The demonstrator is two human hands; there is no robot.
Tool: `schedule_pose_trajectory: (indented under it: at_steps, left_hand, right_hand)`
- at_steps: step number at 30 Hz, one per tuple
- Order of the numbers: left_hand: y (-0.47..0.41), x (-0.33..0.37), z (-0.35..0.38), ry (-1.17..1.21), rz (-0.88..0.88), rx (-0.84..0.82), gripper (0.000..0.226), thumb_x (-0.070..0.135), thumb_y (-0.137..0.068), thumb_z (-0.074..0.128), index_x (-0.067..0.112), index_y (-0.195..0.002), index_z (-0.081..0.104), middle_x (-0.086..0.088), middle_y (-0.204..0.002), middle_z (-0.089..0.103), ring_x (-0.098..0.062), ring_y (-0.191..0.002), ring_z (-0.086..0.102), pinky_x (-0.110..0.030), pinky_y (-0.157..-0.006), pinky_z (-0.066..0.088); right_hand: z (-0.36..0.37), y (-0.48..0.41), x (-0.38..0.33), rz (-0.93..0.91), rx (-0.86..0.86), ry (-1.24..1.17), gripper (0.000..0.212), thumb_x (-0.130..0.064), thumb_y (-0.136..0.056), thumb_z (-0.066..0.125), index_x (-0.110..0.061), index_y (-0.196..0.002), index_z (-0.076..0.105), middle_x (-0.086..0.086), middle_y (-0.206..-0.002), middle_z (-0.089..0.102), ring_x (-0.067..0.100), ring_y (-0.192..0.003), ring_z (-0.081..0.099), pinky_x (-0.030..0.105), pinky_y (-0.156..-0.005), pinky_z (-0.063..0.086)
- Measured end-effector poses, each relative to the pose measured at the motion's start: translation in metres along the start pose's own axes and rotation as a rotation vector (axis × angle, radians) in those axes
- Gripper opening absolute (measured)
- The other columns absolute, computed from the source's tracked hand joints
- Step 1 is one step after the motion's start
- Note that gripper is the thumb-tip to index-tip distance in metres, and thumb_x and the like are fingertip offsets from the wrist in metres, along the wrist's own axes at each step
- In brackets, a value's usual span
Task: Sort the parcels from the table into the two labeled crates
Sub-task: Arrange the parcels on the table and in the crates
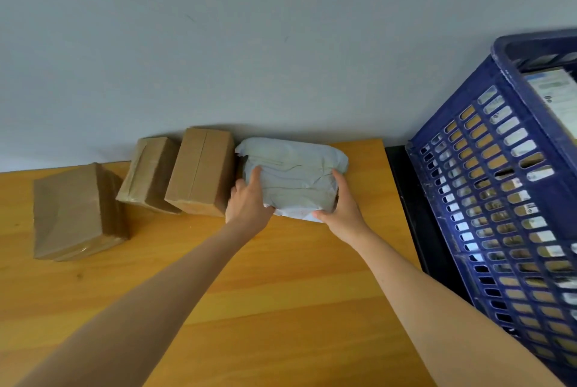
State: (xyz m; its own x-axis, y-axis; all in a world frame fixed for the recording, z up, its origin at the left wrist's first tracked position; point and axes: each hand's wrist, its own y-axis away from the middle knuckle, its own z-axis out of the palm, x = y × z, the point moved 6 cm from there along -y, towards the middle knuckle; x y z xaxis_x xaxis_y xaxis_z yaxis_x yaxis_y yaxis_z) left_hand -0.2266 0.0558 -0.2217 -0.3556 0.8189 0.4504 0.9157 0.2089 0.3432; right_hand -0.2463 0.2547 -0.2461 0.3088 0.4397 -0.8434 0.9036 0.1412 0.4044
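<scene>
L hand (248, 199) & R hand (338, 201) both grip grey mailer (293, 176) on table (281, 293), blue crate (505, 199) nearby.

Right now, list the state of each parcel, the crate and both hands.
Grey poly mailer, gripped from both sides.
Left hand, grips the mailer's left edge.
Right hand, grips its right edge.
Left brown box, lying flat.
Middle brown box, tilted.
Right brown box, beside the mailer.
Blue crate, already holds parcels.

on table (281, 293): three boxes (199, 171) at left | bagged parcel (293, 174) just right of them | crate (499, 199) beyond table's right edge
</scene>
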Motion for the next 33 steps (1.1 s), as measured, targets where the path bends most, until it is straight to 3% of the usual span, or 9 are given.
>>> schedule_pose_trajectory:
  at_steps: [3, 8, 13, 16, 19, 23, 27, 30, 33]
  left_hand:
    - [0.005, 0.003, -0.004, 0.037, 0.006, 0.019, 0.093, 0.027, -0.084, 0.073, 0.020, -0.152, 0.011, -0.016, -0.131, 0.045, -0.032, -0.121, 0.043, -0.039, -0.094, 0.043]
    - [0.023, 0.014, -0.023, 0.069, 0.016, 0.088, 0.097, 0.034, -0.079, 0.077, 0.020, -0.150, 0.013, -0.012, -0.123, 0.052, -0.029, -0.115, 0.050, -0.040, -0.088, 0.048]
    - [0.060, 0.030, -0.048, 0.121, 0.053, 0.175, 0.093, 0.042, -0.076, 0.077, 0.020, -0.147, 0.020, -0.007, -0.116, 0.058, -0.029, -0.110, 0.054, -0.042, -0.083, 0.052]
    - [0.090, 0.042, -0.061, 0.134, 0.067, 0.223, 0.088, 0.048, -0.076, 0.076, 0.021, -0.143, 0.026, -0.004, -0.112, 0.061, -0.028, -0.102, 0.058, -0.044, -0.079, 0.054]
    - [0.123, 0.052, -0.073, 0.110, 0.063, 0.241, 0.079, 0.056, -0.076, 0.072, 0.022, -0.136, 0.032, -0.003, -0.096, 0.065, -0.023, -0.081, 0.064, -0.040, -0.068, 0.056]
    - [0.170, 0.059, -0.091, 0.104, 0.029, 0.311, 0.079, 0.066, -0.076, 0.066, 0.018, -0.130, 0.033, -0.001, -0.085, 0.064, -0.018, -0.069, 0.065, -0.039, -0.065, 0.057]
    - [0.213, 0.061, -0.110, 0.169, -0.048, 0.384, 0.088, 0.068, -0.074, 0.066, 0.013, -0.134, 0.031, -0.006, -0.113, 0.060, -0.018, -0.080, 0.058, -0.034, -0.065, 0.049]
    - [0.241, 0.059, -0.115, 0.219, -0.086, 0.395, 0.092, 0.068, -0.074, 0.065, 0.012, -0.137, 0.029, -0.008, -0.128, 0.054, -0.028, -0.108, 0.058, -0.039, -0.080, 0.050]
    - [0.258, 0.057, -0.118, 0.333, -0.125, 0.386, 0.096, 0.070, -0.072, 0.066, 0.013, -0.139, 0.030, -0.007, -0.131, 0.050, -0.028, -0.113, 0.055, -0.038, -0.082, 0.048]
  right_hand:
    - [-0.009, 0.008, -0.003, 0.002, -0.003, -0.028, 0.095, -0.004, -0.082, 0.072, -0.027, -0.154, 0.014, -0.004, -0.156, 0.025, 0.016, -0.142, 0.027, 0.027, -0.105, 0.035]
    - [-0.025, 0.025, -0.022, -0.038, -0.030, -0.023, 0.093, -0.007, -0.082, 0.074, -0.028, -0.153, 0.017, -0.003, -0.155, 0.029, 0.018, -0.140, 0.032, 0.042, -0.111, 0.038]
    - [-0.048, 0.056, -0.039, -0.102, -0.013, -0.051, 0.086, -0.014, -0.079, 0.079, -0.030, -0.147, 0.029, -0.001, -0.147, 0.040, 0.021, -0.133, 0.043, 0.045, -0.107, 0.043]
    - [-0.064, 0.082, -0.044, -0.139, 0.009, -0.089, 0.076, -0.016, -0.078, 0.080, -0.029, -0.138, 0.036, -0.001, -0.136, 0.050, 0.017, -0.120, 0.053, 0.035, -0.097, 0.050]
    - [-0.079, 0.110, -0.050, -0.159, 0.026, -0.161, 0.065, -0.017, -0.077, 0.081, -0.026, -0.125, 0.038, -0.001, -0.118, 0.060, 0.000, -0.095, 0.060, 0.011, -0.064, 0.049]
    - [-0.089, 0.147, -0.065, -0.242, -0.030, -0.147, 0.081, -0.020, -0.067, 0.088, -0.029, -0.128, 0.035, -0.017, -0.116, 0.048, -0.009, -0.095, 0.053, 0.009, -0.060, 0.046]
    - [-0.095, 0.177, -0.071, -0.302, -0.116, -0.134, 0.102, -0.004, -0.059, 0.090, -0.026, -0.139, 0.031, -0.006, -0.123, 0.054, 0.004, -0.105, 0.057, 0.013, -0.067, 0.049]
    - [-0.099, 0.194, -0.075, -0.340, -0.082, -0.145, 0.092, 0.002, -0.065, 0.085, -0.024, -0.138, 0.033, -0.002, -0.119, 0.059, 0.002, -0.101, 0.058, 0.013, -0.067, 0.049]
    - [-0.105, 0.205, -0.079, -0.359, -0.017, -0.201, 0.075, -0.006, -0.073, 0.082, -0.019, -0.133, 0.039, 0.000, -0.114, 0.063, 0.009, -0.102, 0.062, 0.020, -0.074, 0.048]
